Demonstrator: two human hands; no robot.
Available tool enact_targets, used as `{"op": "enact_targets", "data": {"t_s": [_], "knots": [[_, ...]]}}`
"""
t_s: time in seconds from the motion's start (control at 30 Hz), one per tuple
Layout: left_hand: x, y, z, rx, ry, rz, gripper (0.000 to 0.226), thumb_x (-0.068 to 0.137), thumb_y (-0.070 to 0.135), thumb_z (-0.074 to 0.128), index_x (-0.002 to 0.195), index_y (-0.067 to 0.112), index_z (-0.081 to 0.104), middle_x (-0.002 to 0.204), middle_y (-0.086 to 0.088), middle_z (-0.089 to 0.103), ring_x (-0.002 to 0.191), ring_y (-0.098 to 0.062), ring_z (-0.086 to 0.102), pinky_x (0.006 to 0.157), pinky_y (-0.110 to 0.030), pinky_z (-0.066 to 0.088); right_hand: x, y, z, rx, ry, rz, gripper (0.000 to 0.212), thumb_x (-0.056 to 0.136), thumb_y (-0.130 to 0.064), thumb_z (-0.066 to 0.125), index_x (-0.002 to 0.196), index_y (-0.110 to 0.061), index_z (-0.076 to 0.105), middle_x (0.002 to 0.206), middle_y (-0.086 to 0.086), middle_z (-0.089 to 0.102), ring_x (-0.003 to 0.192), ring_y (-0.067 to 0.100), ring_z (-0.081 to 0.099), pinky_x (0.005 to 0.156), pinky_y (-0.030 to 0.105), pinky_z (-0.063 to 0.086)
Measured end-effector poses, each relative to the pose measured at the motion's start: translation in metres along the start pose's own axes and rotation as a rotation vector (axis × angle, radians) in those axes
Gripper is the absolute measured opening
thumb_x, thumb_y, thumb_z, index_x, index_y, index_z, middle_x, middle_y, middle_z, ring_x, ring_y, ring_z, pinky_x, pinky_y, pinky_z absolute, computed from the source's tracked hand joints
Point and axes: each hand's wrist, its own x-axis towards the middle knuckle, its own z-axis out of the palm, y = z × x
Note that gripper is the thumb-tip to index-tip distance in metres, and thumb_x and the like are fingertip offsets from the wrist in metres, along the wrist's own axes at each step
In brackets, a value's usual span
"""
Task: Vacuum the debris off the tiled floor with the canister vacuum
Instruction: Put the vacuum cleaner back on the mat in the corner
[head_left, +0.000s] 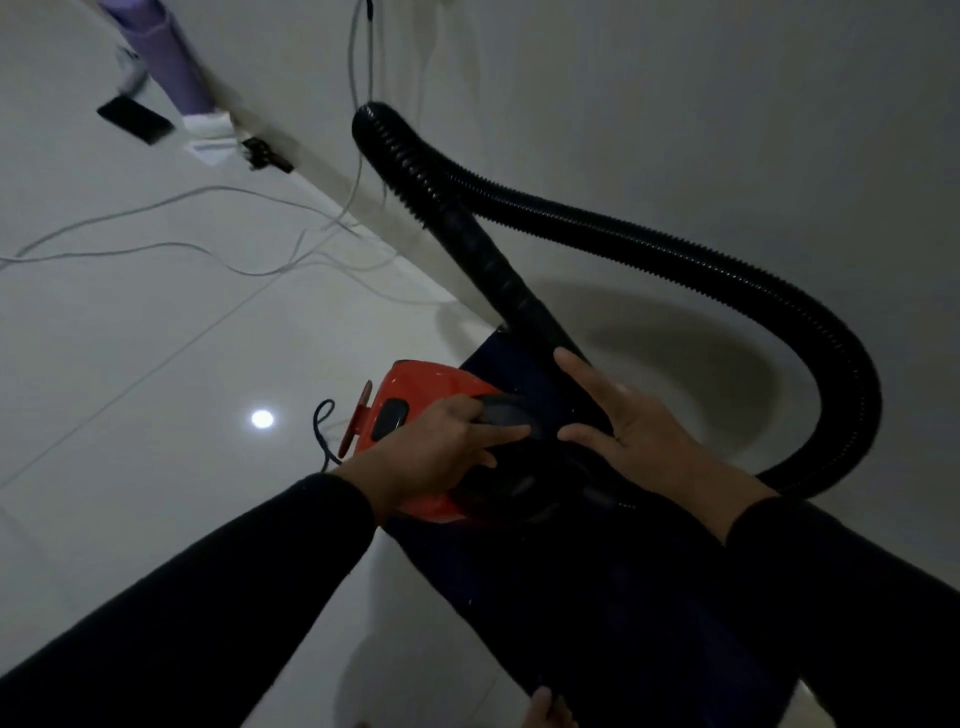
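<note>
I'm looking straight down past two dark sleeves, and the red canister vacuum (415, 415) sits on the tiled floor (130, 364) right below me, close against the wall (675, 130). My left hand (441, 447) is on top of the canister, fingers curled around its dark carry handle (501, 415) and closed on it. My right hand (631, 421) is just beside it to the right, palm showing, fingers spread and apart, the thumb pointing back toward the handle; it hovers over the black front of the canister, and I cannot tell whether it touches the rigid black tube (498, 275) that runs up past its fingertips. It holds nothing that I can see.

The ribbed black hose (779, 291) leaves the front of the canister near my right wrist, loops wide out to the right against the wall, arcs back over the top and bends down into that tube. A dark cord (322, 431) curls on the floor just left of the canister.

Further off, thin pale cables (156, 228) trail across the tiles, and beyond them lie a flat black object (136, 124) and something purple (171, 57) (both blurred, so I won't name them). A ceiling light glints off the tile (262, 418) left of the vacuum. The scene is dim, and I can't make out debris on the floor.
</note>
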Motion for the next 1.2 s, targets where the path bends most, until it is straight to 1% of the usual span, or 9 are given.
{"op": "enact_targets", "data": {"t_s": [0.17,0.27,0.37,0.5,0.6,0.7,0.87,1.03,1.2], "knots": [[0.000,-0.032,0.051,0.006,0.044,0.032,0.044,0.086,0.031,0.049,0.122,0.011,0.064,0.087,-0.015,0.067,0.079,-0.030,0.064,0.076,-0.024,0.040,0.005,0.039,0.039,-0.067,0.052,0.010,0.090,0.088,-0.024,0.066,0.142,-0.039,-0.004,0.137,0.008,0.053,0.113,0.003,0.044,0.086,-0.012,0.022],[-0.008,-0.044,0.076,0.049,0.076,0.066,0.042,0.086,0.031,0.050,0.119,0.010,0.066,0.088,-0.015,0.070,0.080,-0.030,0.065,0.078,-0.031,0.049,0.005,0.053,0.058,-0.109,0.057,0.014,0.090,0.089,-0.027,0.065,0.139,-0.048,-0.006,0.134,-0.005,0.048,0.114,-0.002,0.039,0.083,-0.013,0.022],[-0.021,-0.062,0.090,0.066,0.197,0.048,0.043,0.086,0.034,0.050,0.120,0.013,0.066,0.096,-0.015,0.070,0.082,-0.028,0.066,0.079,-0.023,0.045,0.010,0.062,0.076,-0.141,0.020,-0.011,0.085,0.090,-0.030,0.063,0.133,-0.062,-0.003,0.134,-0.015,0.043,0.118,-0.005,0.036,0.093,-0.001,0.026],[-0.040,-0.070,0.098,0.037,0.255,-0.001,0.047,0.090,0.040,0.046,0.133,0.022,0.055,0.103,-0.012,0.066,0.090,-0.026,0.063,0.081,-0.032,0.052,0.020,0.063,0.102,-0.130,-0.032,-0.028,0.084,0.091,-0.030,0.063,0.134,-0.068,0.002,0.151,0.000,0.040,0.135,0.012,0.041,0.104,0.021,0.034],[-0.048,-0.060,0.102,0.043,0.319,-0.058,0.043,0.092,0.031,0.053,0.134,0.021,0.054,0.103,-0.012,0.065,0.092,-0.025,0.062,0.082,-0.007,0.033,0.022,0.061,0.108,-0.143,-0.040,-0.020,0.081,0.092,-0.030,0.061,0.136,-0.066,0.004,0.148,0.002,0.043,0.131,0.015,0.044,0.101,0.022,0.036],[-0.050,-0.052,0.107,0.020,0.370,-0.099,0.042,0.092,0.018,0.057,0.133,0.020,0.054,0.105,-0.011,0.065,0.095,-0.025,0.061,0.081,0.002,0.022,0.021,0.067,0.110,-0.200,-0.108,-0.001,0.074,0.095,-0.037,0.053,0.132,-0.071,-0.001,0.149,0.005,0.044,0.131,0.020,0.046,0.106,0.029,0.039],[-0.050,-0.047,0.111,-0.019,0.350,-0.176,0.043,0.096,0.023,0.050,0.138,0.028,0.047,0.111,-0.010,0.061,0.104,-0.022,0.055,0.076,-0.009,0.024,0.020,0.076,0.119,-0.236,-0.103,-0.004,0.066,0.091,-0.054,0.041,0.124,-0.080,-0.010,0.141,0.013,0.045,0.128,0.026,0.048,0.112,0.041,0.038],[-0.047,-0.044,0.108,0.012,0.274,-0.237,0.047,0.096,0.022,0.048,0.142,0.033,0.040,0.118,-0.008,0.057,0.111,-0.021,0.052,0.076,-0.009,0.022,0.014,0.078,0.121,-0.231,-0.050,-0.016,0.076,0.096,-0.041,0.049,0.126,-0.076,-0.011,0.139,0.017,0.046,0.130,0.029,0.047,0.112,0.042,0.037],[-0.044,-0.047,0.097,0.005,0.181,-0.251,0.048,0.096,0.025,0.049,0.143,0.032,0.039,0.118,-0.011,0.058,0.110,-0.024,0.053,0.095,-0.027,0.038,0.019,0.085,0.112,-0.292,-0.105,-0.031,0.069,0.094,-0.050,0.046,0.130,-0.072,-0.009,0.137,0.015,0.048,0.127,0.028,0.048,0.112,0.037,0.036]]}}
